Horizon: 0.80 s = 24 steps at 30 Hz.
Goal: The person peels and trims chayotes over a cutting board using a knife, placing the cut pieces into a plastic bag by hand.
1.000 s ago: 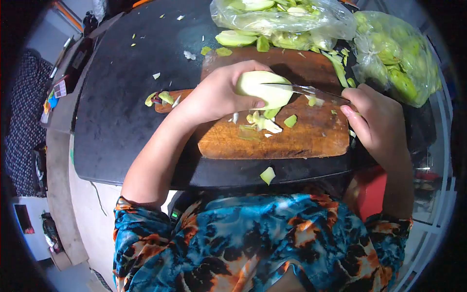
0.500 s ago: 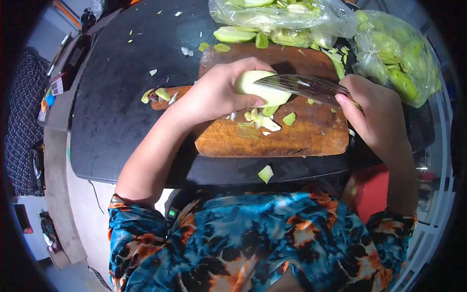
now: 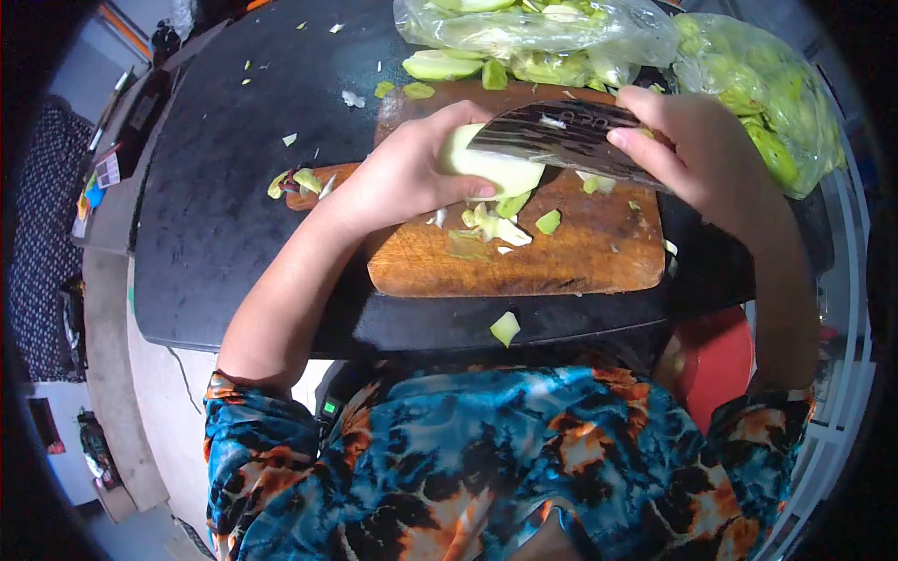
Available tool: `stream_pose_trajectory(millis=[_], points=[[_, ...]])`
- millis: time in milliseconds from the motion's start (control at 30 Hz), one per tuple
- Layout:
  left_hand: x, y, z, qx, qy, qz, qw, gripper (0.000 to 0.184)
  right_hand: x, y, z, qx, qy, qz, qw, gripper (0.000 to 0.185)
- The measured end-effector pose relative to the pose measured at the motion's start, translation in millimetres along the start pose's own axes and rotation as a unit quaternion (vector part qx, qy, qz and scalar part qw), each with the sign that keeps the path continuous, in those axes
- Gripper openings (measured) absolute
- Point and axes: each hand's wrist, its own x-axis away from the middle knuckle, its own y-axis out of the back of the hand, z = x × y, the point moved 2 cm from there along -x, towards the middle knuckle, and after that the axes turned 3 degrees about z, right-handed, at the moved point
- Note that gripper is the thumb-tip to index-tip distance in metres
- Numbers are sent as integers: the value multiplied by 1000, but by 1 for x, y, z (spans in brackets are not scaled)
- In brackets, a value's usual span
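Cutting board (image 3: 543, 262): wooden, lying on the dark worktop (image 3: 234, 196), its short handle pointing left.
Pale green fruit (image 3: 505, 174): peeled, held over the left-centre of the cutting board; whether its underside touches the wood I cannot tell.
Left hand (image 3: 432, 166): wrapped around the fruit's left end over the cutting board, thumb along the near side, fingers mostly hidden behind.
Knife (image 3: 561, 140): above the far half of the cutting board, broad dark face showing, tip end overlapping the fruit; contact with the flesh is unclear.
Right hand (image 3: 687, 150): above the cutting board's far right part, thumb and fingers pinching the knife at its handle end.
Scraps (image 3: 491, 224): pale and green trimmings in a loose group on the cutting board, just nearer the person than the fruit.
Pale chip (image 3: 505, 328): on the worktop, just off the cutting board's near edge.
Peelings (image 3: 305, 181): by the end of the cutting board's handle.
Clear bag (image 3: 561, 37): beyond the cutting board's far edge, holding green pieces.
Second bag (image 3: 772, 112): to the cutting board's far right, filled with green pieces.
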Motion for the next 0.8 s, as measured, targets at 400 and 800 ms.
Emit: stream_pose_trajectory(millis=[400, 800], points=[[0, -3, 4, 50, 8, 7, 999, 51, 1, -1, -4, -96, -106, 77, 987, 19], [-9, -10, -14, 210, -70, -146, 964, 35, 42, 11, 12, -116, -150, -139, 972, 17]])
